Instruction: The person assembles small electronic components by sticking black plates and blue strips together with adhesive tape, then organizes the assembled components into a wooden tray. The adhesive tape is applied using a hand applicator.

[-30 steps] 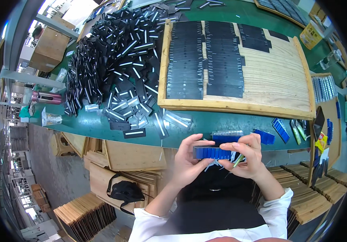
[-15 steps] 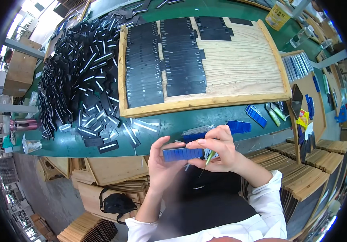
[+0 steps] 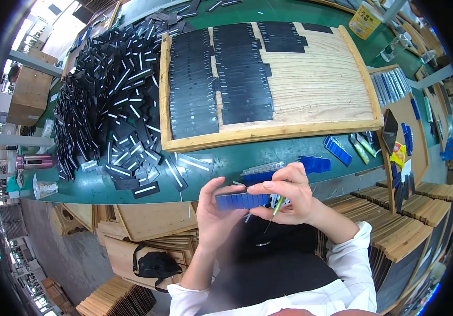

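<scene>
In front of my body, past the near edge of the table, a short blue ribbed strip (image 3: 235,200) is held level. My left hand (image 3: 211,217) grips its left part, thumb along the top and fingers beneath. Thumb and fingertips of my right hand (image 3: 291,196) meet at the strip's right end. Tucked in that same hand is a slim tool with a green handle (image 3: 278,205), its thin dark tip pointing down. Just behind the hands, more blue strips (image 3: 315,164) and a clear ribbed strip (image 3: 263,169) lie on the table.
A wood-framed board (image 3: 321,87) carries columns of overlapping black pieces (image 3: 245,73). To its left spreads a big heap of black pieces with white bars (image 3: 100,100). Two green-handled tools (image 3: 362,147) lie at the right, near a tray of silvery strips (image 3: 389,87). Wooden boards (image 3: 395,231) stand stacked at lower right.
The whole view has shifted slightly, so everything sits a little further right. Both hands keep almost the same hold on the blue strip, and the green-handled tool stays in my right hand.
</scene>
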{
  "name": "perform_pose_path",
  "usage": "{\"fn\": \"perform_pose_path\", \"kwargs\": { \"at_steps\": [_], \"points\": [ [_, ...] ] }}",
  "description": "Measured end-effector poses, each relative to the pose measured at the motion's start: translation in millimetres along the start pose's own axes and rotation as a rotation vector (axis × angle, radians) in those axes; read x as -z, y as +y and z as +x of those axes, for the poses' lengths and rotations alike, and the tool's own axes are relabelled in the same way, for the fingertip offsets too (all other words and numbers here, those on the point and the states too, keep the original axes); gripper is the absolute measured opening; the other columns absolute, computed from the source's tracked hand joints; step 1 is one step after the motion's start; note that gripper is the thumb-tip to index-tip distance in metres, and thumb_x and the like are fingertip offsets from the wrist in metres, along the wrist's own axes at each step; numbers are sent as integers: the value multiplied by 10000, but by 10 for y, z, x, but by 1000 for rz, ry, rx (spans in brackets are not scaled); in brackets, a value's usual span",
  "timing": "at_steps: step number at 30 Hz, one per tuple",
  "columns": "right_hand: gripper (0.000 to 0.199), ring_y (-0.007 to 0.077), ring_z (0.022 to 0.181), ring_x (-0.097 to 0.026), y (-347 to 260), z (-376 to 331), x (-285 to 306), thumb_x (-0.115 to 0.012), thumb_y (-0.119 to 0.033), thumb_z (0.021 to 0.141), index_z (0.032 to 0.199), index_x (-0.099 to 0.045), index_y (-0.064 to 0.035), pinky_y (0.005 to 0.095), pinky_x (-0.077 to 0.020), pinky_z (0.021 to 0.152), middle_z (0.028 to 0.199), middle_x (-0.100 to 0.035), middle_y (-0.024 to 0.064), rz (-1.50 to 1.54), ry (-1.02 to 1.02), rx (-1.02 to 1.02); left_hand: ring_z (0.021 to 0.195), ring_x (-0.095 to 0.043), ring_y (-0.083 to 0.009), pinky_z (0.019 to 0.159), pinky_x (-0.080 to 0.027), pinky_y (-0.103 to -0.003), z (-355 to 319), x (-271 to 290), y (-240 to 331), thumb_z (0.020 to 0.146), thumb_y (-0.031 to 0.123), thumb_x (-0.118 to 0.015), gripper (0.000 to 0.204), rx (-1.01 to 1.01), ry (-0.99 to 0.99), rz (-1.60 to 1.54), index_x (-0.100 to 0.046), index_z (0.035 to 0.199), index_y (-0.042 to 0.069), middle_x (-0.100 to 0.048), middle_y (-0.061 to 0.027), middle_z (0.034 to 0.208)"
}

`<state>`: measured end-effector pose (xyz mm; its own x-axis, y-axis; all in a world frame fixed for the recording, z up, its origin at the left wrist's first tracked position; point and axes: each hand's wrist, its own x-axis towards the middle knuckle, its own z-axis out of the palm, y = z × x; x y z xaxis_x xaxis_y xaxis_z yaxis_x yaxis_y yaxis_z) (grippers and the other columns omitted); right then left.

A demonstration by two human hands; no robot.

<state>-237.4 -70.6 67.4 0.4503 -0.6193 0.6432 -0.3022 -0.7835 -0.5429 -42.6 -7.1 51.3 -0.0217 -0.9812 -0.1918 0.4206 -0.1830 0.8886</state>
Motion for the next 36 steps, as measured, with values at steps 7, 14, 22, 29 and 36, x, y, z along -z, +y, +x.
{"fn": "perform_pose_path", "kwargs": {
  "at_steps": [7, 14, 22, 29, 36],
  "points": [
    [731, 166, 783, -513, -8, -14, -16, -870, -252, 691, 1276, -463, -88, 336, -355, 727, 1021, -733, -9, -2, 19, 12, 1100, -617, -234, 908, -558, -337, -16, 5, -7, 749, -143, -728, 745, -6, 3, 2, -371, 1371, 60, -610, -171, 1197],
    [723, 168, 769, -513, -17, -36, -2, -871, -252, 688, 1267, -470, -90, 332, -357, 724, 1010, -734, -9, 0, 20, 11, 1099, -619, -233, 904, -558, -338, -47, -10, -8, 739, -152, -729, 754, -3, 22, 15, -369, 1368, 58, -617, -168, 1186],
    [607, 170, 837, -550, -89, 10, 32, -863, -239, 623, 1171, -627, -125, 322, -379, 742, 1004, -661, -39, 31, 14, -118, 1051, -642, -227, 874, -572, -336, -98, -5, -14, 748, -134, -731, 748, -66, 5, 77, -356, 1370, 47, -613, -174, 1189],
    [551, 214, 897, -567, -179, 162, 80, -836, -226, 657, 1151, -618, -115, 355, -402, 791, 1028, -654, 14, 1, -93, -295, 1007, -652, -206, 854, -557, -306, -149, -81, 40, 701, -187, -695, 770, -184, -29, 256, -367, 1359, 43, -620, -172, 1168],
    [356, 252, 694, -567, -152, 120, 347, -871, -224, 644, 760, -561, -90, 347, -417, 666, 725, -591, 45, 55, -156, -490, 1107, -625, -262, 948, -517, -363, -187, -76, 89, 748, -138, -734, 717, -215, -72, 257, -345, 1327, 31, -635, -186, 1145]
  ]
}}
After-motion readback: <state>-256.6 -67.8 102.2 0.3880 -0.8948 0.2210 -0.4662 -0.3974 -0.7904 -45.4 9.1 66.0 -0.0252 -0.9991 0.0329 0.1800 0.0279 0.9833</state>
